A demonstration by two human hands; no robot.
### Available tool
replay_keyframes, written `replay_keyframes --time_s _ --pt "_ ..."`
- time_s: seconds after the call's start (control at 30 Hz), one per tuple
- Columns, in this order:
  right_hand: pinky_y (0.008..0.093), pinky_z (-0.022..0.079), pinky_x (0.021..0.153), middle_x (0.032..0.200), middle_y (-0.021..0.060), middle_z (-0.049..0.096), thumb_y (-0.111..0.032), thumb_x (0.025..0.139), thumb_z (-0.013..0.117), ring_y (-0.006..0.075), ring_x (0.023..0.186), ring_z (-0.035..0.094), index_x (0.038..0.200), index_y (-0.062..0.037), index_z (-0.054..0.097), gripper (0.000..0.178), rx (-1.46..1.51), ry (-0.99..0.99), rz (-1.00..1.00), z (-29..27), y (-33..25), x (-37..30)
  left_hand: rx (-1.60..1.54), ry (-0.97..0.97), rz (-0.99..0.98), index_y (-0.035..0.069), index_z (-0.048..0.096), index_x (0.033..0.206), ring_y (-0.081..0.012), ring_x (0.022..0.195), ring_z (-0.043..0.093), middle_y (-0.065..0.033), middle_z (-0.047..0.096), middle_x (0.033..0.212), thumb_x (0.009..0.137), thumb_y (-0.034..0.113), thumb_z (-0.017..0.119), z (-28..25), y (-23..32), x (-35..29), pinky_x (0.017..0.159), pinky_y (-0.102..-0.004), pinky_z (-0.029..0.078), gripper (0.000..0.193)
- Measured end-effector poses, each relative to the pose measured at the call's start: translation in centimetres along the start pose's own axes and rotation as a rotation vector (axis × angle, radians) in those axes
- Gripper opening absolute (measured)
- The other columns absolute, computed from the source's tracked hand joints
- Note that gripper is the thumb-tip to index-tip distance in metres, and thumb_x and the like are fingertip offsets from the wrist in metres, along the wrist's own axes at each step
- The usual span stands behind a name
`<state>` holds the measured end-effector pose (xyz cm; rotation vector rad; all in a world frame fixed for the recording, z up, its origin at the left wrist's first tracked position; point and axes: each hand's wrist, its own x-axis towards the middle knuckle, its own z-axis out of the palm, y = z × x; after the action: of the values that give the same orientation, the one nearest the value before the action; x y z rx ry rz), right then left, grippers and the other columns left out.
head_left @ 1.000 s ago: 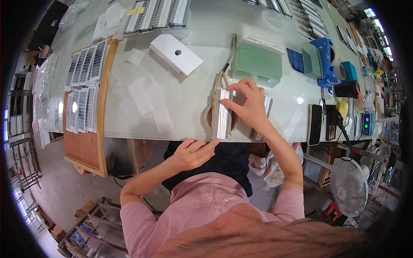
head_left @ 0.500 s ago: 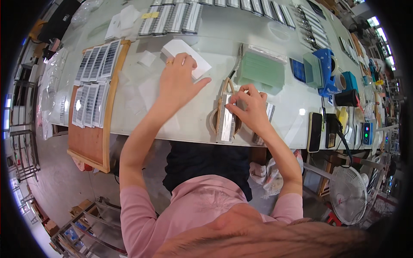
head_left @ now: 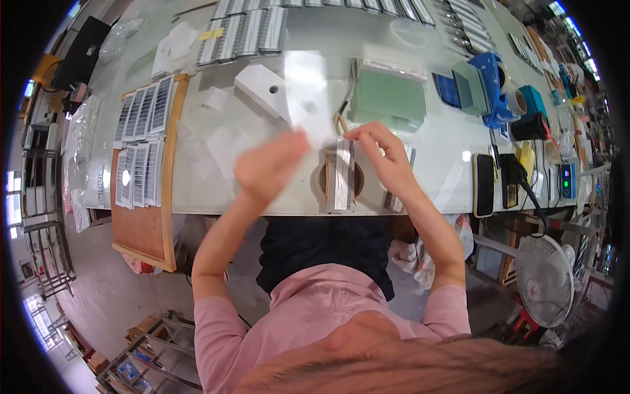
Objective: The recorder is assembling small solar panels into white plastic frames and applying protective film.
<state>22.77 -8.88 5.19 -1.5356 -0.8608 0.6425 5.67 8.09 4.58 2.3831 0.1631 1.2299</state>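
The left hand point(head_left: 270, 165), fingers blurred, grips a white sheet point(head_left: 306, 82) extending beyond them, likely best pinched lightly at its edge against creasing, while the right hand point(head_left: 388, 161), its grip impossible to tell, has a silvery strip point(head_left: 342, 180) just beside its fingers.

Pale table point(head_left: 298, 200): green stack point(head_left: 388, 98), white box point(head_left: 259, 85), phone point(head_left: 483, 186).

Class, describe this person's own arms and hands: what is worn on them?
The left sleeve and right sleeve are short and pink, leaving the forearms bare. Neither the left hand nor the right hand wears a glove. The left hand is too blurred to make out any finer detail.
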Motion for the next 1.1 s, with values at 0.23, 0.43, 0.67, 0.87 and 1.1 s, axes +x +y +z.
replay_keyframes --time_s 0.23,0.43,0.67,0.87,1.1 --pt "0.0328 0.039 0.072 0.086 0.0037 0.059 -0.021 0.076 0.080 0.0186 0.080 0.054 0.079 -0.0047 0.064 0.023 -0.281 0.104 -0.143 0.0 1.8 -2.3 -0.257 -0.401 0.189 0.009 0.070 0.097 -0.0203 0.083 0.071 -0.0064 0.071 0.112 0.076 0.008 0.071 0.8 3.2 -5.9 0.067 -0.0296 0.058 0.021" --pt "0.0411 0.029 0.087 0.097 0.0024 0.057 -0.026 0.071 0.082 0.0237 0.096 0.048 0.074 -0.0124 0.063 0.023 -0.595 0.158 -0.203 1.0 2.4 -3.7 -0.244 -0.423 0.086 0.016 0.069 0.090 -0.0194 0.076 0.059 0.0004 0.058 0.090 0.073 0.011 0.077 0.3 3.4 -6.9 0.065 -0.0326 0.049 0.019" --pt "0.0426 0.027 0.085 0.099 0.0022 0.056 -0.028 0.071 0.082 0.0252 0.097 0.047 0.073 -0.0141 0.062 0.023 -0.662 0.164 -0.212 1.0 2.9 -4.0 -0.198 -0.393 0.100 0.020 0.069 0.090 -0.0183 0.075 0.052 0.0013 0.048 0.085 0.069 0.014 0.081 0.4 3.1 -7.2 0.063 -0.0332 0.042 0.025" --pt "0.0427 0.027 0.085 0.100 0.0030 0.056 -0.028 0.070 0.082 0.0264 0.097 0.047 0.071 -0.0139 0.062 0.024 -0.687 0.171 -0.249 1.1 3.2 -3.8 -0.199 -0.387 0.111 0.021 0.069 0.090 -0.0186 0.075 0.051 0.0017 0.047 0.085 0.070 0.013 0.081 0.7 2.9 -7.2 0.063 -0.0336 0.041 0.025" --pt "0.0427 0.027 0.085 0.102 0.0033 0.055 -0.030 0.069 0.082 0.0283 0.098 0.046 0.081 -0.0126 0.060 0.031 -0.715 0.174 -0.197 0.9 3.3 -3.9 -0.218 -0.443 0.184 0.013 0.065 0.092 -0.0240 0.105 0.061 -0.0027 0.061 0.106 0.072 0.014 0.078 0.7 3.0 -6.4 0.079 -0.0375 0.050 0.025"
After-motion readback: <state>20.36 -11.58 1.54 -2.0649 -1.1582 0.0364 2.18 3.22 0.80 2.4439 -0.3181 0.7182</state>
